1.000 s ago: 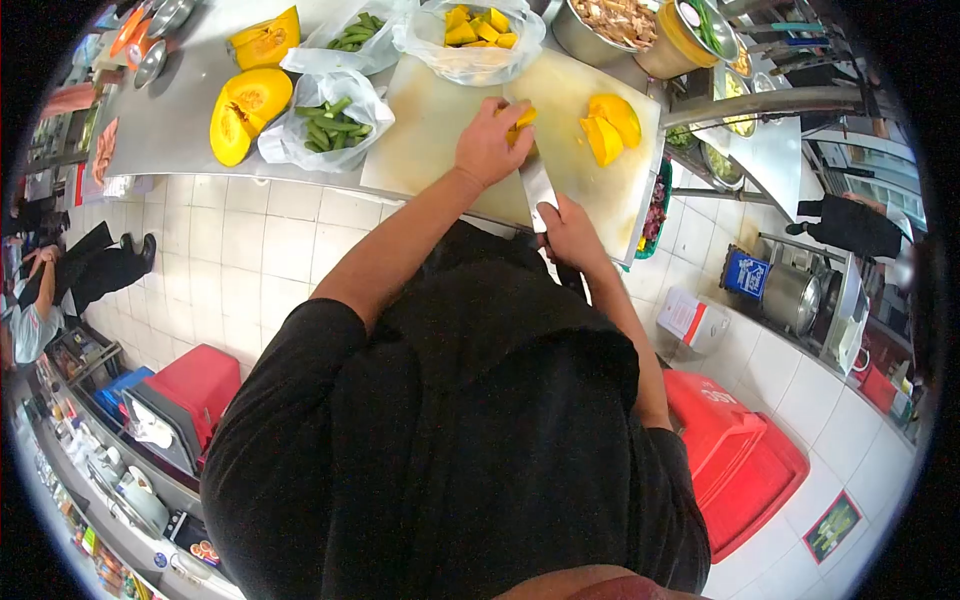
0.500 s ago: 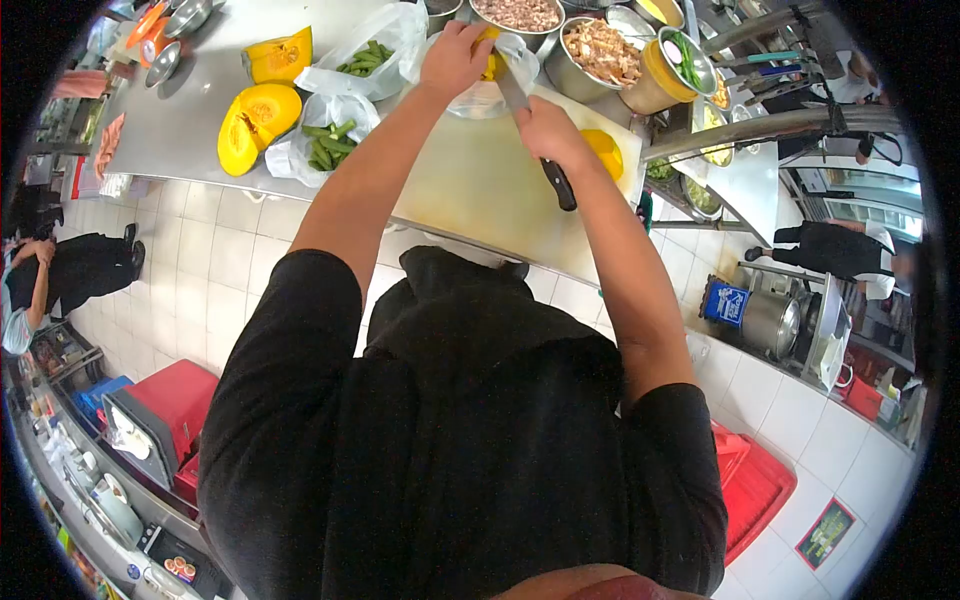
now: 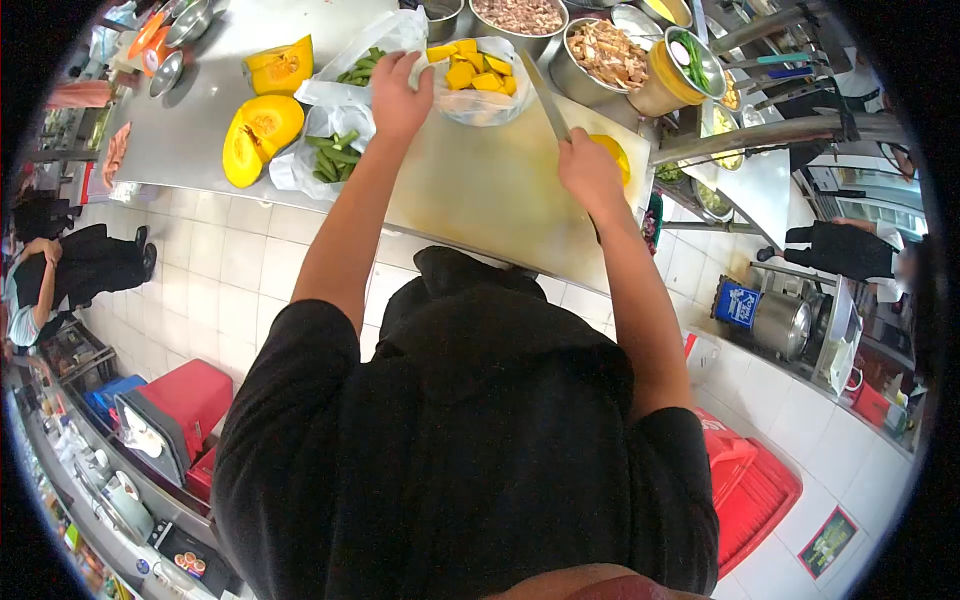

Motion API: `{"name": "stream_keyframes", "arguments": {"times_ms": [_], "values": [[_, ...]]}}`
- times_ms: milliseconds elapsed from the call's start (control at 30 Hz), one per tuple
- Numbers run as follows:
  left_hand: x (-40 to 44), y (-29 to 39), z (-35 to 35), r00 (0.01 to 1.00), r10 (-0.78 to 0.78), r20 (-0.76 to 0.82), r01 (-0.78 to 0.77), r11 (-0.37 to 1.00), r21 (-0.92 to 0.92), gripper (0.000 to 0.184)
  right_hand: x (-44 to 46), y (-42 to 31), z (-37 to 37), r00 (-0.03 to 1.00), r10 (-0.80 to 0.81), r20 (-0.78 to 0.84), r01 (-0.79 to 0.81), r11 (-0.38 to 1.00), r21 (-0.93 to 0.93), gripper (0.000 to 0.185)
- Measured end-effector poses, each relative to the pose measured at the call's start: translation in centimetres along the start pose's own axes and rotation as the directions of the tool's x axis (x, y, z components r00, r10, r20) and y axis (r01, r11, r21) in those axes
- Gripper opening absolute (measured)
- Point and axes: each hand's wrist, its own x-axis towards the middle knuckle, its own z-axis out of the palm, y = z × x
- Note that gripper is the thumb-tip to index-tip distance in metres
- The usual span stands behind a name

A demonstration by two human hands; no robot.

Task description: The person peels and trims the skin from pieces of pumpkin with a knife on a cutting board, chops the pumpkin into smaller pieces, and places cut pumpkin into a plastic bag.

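My right hand (image 3: 590, 178) is closed round the handle of a kitchen knife (image 3: 545, 95), whose blade points up and away over the cutting board (image 3: 480, 185). My left hand (image 3: 402, 98) is held up over the board's left edge, fingers apart and holding nothing. Between the hands, at the board's far side, cut pumpkin chunks (image 3: 478, 70) lie in a clear plastic bag (image 3: 490, 110). A yellow pumpkin piece (image 3: 612, 152) is partly hidden beside my right hand. Left of my left hand are plastic bags of green vegetable pieces (image 3: 334, 157), perhaps okra.
A halved pumpkin (image 3: 262, 130) and a pumpkin wedge (image 3: 280, 68) sit on the steel table (image 3: 190, 120). Bowls of minced meat (image 3: 515, 14) and shredded brown food (image 3: 605, 55) line the back. People stand left and right; a red crate (image 3: 750, 490) is behind me on the floor.
My left hand has moved left, away from the bag, and opened. The pumpkin it held is now out of it, with chunks showing in the bag. The knife has shifted right.
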Motion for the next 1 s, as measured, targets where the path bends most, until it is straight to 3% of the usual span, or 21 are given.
{"name": "stream_keyframes", "arguments": {"times_ms": [33, 133, 200, 267, 333, 467, 600, 700, 833, 1000], "values": [[-0.5, -0.2, -0.5, 0.999, -0.048, -0.014, 0.049, 0.997, 0.055, 0.039, -0.6, 0.8, 0.1, 1.000, -0.005, -0.024, 0.006, 1.000, 0.028, 0.026], [-1.7, -0.3, -1.5, 0.932, -0.340, 0.124, 0.345, 0.938, -0.018, 0.042, -4.1, 2.7, 0.8, 0.996, 0.002, -0.088, 0.012, 0.988, 0.154, 0.025], [-2.1, -1.0, -1.1, 0.898, -0.426, 0.114, 0.432, 0.901, -0.040, 0.043, -7.1, 3.3, 1.9, 0.999, 0.037, -0.020, -0.035, 0.993, 0.112, 0.023], [-2.1, -1.8, -0.3, 0.843, -0.520, 0.135, 0.534, 0.838, -0.110, 0.044, -9.6, 4.9, 4.9, 0.993, -0.035, -0.116, 0.054, 0.984, 0.168, 0.021], [-1.8, -2.9, 0.8, 0.767, -0.610, 0.199, 0.641, 0.735, -0.219, 0.044, -11.5, 5.3, 6.8, 0.995, -0.033, -0.094, 0.045, 0.991, 0.127, 0.023], [-1.3, -4.2, 2.2, 0.808, -0.553, 0.204, 0.589, 0.739, -0.328, 0.039, -11.6, 5.0, 7.7, 0.999, -0.019, -0.044, 0.021, 0.999, 0.043, 0.030], [0.0, -1.2, 0.7, 0.823, -0.535, 0.189, 0.562, 0.721, -0.405, 0.032, -9.2, 4.4, 4.7, 0.992, -0.125, 0.012, 0.125, 0.990, -0.059, 0.038], [0.3, 0.6, -0.6, 0.860, -0.481, 0.170, 0.503, 0.745, -0.439, 0.030, -3.6, 3.9, 3.0, 0.979, -0.180, -0.094, 0.190, 0.975, 0.115, 0.050], [-0.4, 0.2, -0.1, 0.878, -0.432, 0.207, 0.476, 0.741, -0.474, 0.029, 8.2, -0.5, 0.5, 0.986, -0.092, -0.140, 0.120, 0.972, 0.201, 0.057], [-0.9, 2.6, -2.6, 0.906, -0.381, 0.184, 0.420, 0.756, -0.502, 0.029, 15.7, -5.4, 0.8, 0.999, 0.013, -0.040, -0.012, 1.000, 0.009, 0.068]]}}
